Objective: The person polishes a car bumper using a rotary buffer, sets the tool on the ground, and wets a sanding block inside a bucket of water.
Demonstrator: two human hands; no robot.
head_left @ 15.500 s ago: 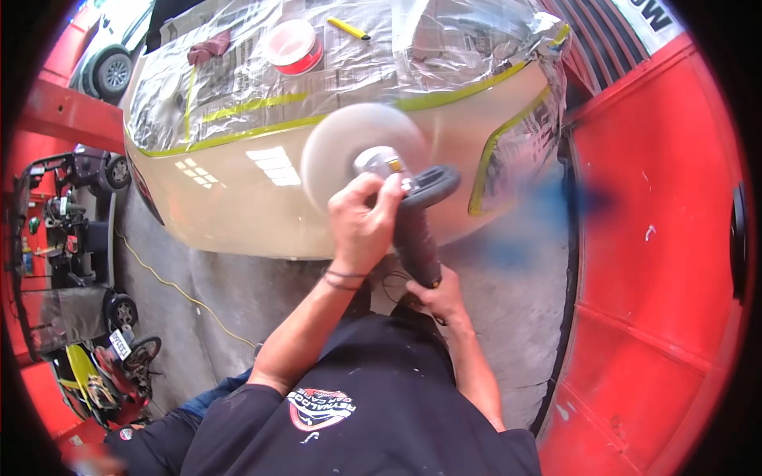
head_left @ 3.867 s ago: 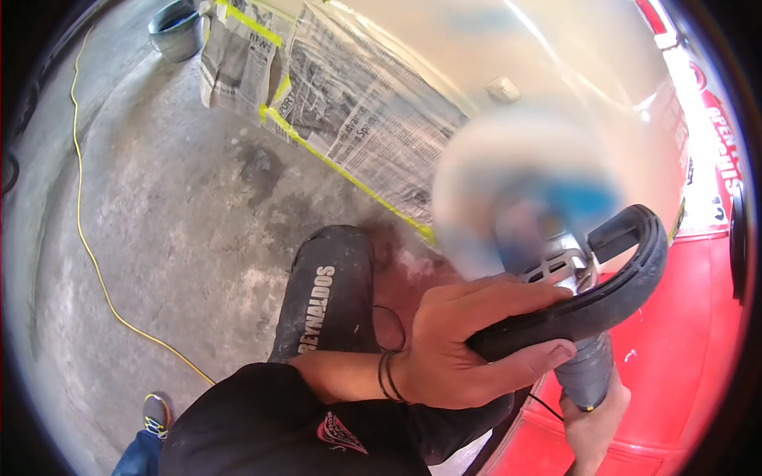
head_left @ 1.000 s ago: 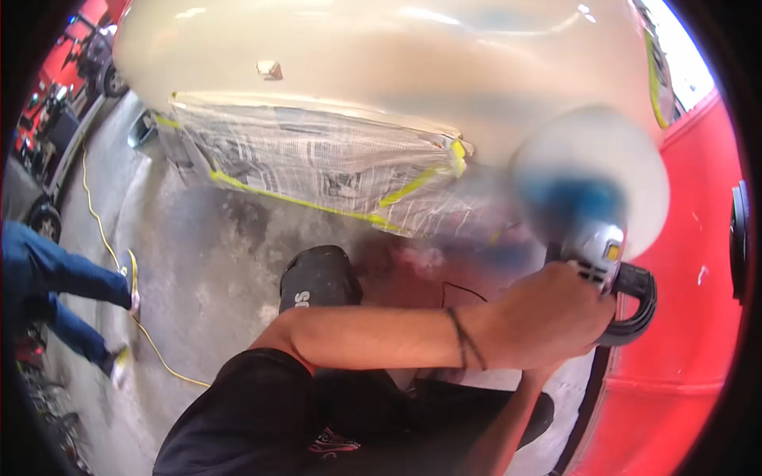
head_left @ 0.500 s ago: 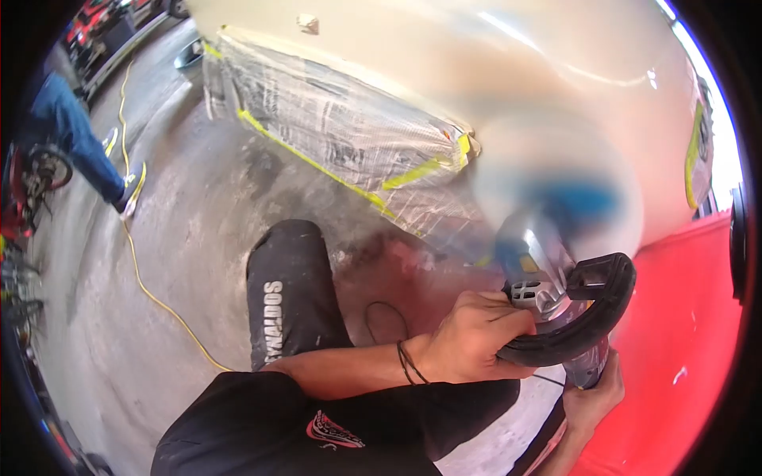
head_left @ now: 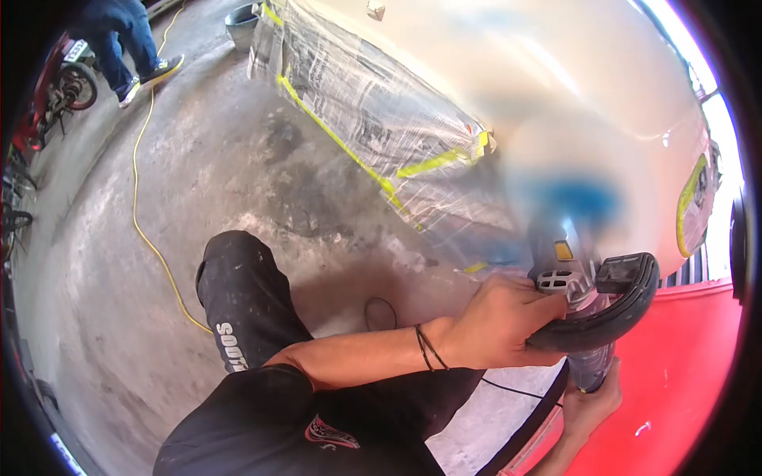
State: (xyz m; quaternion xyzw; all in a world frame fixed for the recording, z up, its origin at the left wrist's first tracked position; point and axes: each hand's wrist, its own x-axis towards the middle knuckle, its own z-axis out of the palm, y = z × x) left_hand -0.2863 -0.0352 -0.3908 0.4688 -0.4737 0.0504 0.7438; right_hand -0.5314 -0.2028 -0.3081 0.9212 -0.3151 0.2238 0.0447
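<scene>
My left hand (head_left: 504, 321) is wrapped round the black loop handle (head_left: 595, 329) of a polisher (head_left: 567, 274). Lower down, my right hand (head_left: 591, 401) grips the tool's grey body near its rear end. The polisher's round pale pad (head_left: 571, 151) is blurred and lies over the cream car bumper (head_left: 468, 55); whether it touches is hard to tell. Newspaper (head_left: 349, 103) edged with yellow-green tape covers the part beside the bumper. A second taped patch (head_left: 695, 202) sits on the bumper's far right.
A yellow cable (head_left: 136, 190) runs over the concrete floor (head_left: 182, 159), with a bucket (head_left: 240, 30) at the top. A person in jeans (head_left: 119, 40) stands upper left by a red motorcycle (head_left: 48, 99). A red panel (head_left: 675, 373) is at right; a black cord (head_left: 520, 390) hangs by my legs.
The view has turned, so the bumper and newspaper appear shifted right. Both hands remain on the polisher, which shows slightly further right. The person's legs appear higher in the frame.
</scene>
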